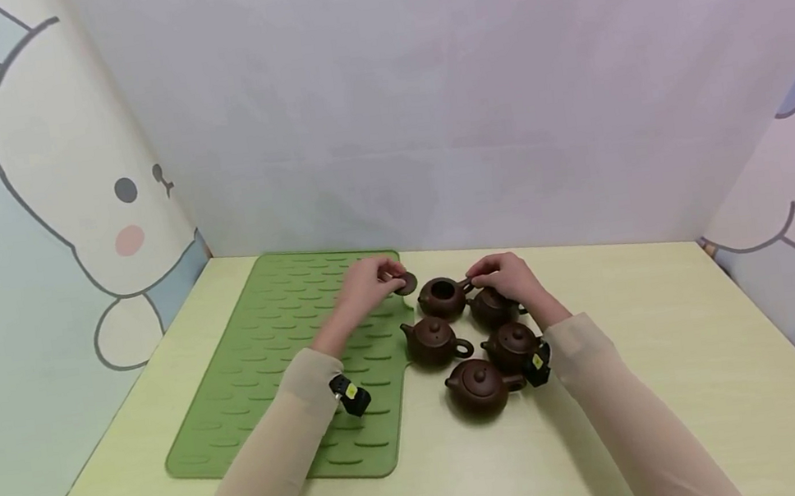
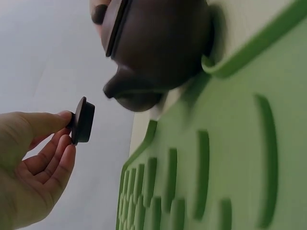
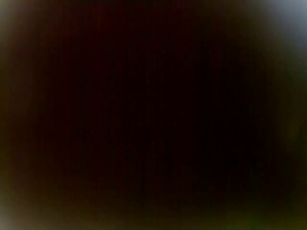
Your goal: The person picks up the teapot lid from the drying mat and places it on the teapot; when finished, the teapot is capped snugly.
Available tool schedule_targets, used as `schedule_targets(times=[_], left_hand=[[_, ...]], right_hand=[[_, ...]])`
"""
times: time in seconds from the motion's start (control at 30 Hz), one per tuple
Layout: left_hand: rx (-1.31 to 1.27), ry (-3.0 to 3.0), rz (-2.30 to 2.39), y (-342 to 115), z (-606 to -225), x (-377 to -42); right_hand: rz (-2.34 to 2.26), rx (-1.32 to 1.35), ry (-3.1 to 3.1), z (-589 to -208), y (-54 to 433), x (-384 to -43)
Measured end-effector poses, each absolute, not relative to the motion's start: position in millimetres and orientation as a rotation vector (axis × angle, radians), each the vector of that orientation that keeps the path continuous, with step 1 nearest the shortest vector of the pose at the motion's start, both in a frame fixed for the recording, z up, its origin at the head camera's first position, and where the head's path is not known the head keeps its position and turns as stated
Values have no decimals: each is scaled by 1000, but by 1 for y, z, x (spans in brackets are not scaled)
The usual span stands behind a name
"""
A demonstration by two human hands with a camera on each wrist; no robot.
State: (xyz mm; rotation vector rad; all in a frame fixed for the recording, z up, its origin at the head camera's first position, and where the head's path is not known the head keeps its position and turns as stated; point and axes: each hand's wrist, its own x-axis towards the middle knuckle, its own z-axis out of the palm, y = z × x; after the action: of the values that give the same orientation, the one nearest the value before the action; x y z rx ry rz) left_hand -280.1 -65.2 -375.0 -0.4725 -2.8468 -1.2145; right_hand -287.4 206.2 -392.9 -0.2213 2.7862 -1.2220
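Observation:
My left hand pinches a small dark brown teapot lid by its knob, over the right edge of the green mat. In the left wrist view the lid is tilted on edge between thumb and fingers. Just right of it stands a lidless teapot, its round mouth facing up. My right hand pinches that teapot's handle with thumb and fingertips. Beneath the right hand is another teapot, partly hidden by it. The right wrist view is almost wholly dark.
More lidded brown teapots stand close by: one at the mat's edge, one beside the right wrist, one nearest me. The ridged green mat covers the table's left part. A pale curtain hangs behind the table.

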Motion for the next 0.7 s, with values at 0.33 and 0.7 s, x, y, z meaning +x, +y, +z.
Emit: schedule_targets(times=[0.33,0.7], left_hand=[[-520,-2836,-1250,-33,-378,-282],[-561,-2888,-1189,-17,-389,-279]], right_hand=[[-1187,-207,2788,-395,203,-287],[-1167,-190,2785,-402,200,-287]])
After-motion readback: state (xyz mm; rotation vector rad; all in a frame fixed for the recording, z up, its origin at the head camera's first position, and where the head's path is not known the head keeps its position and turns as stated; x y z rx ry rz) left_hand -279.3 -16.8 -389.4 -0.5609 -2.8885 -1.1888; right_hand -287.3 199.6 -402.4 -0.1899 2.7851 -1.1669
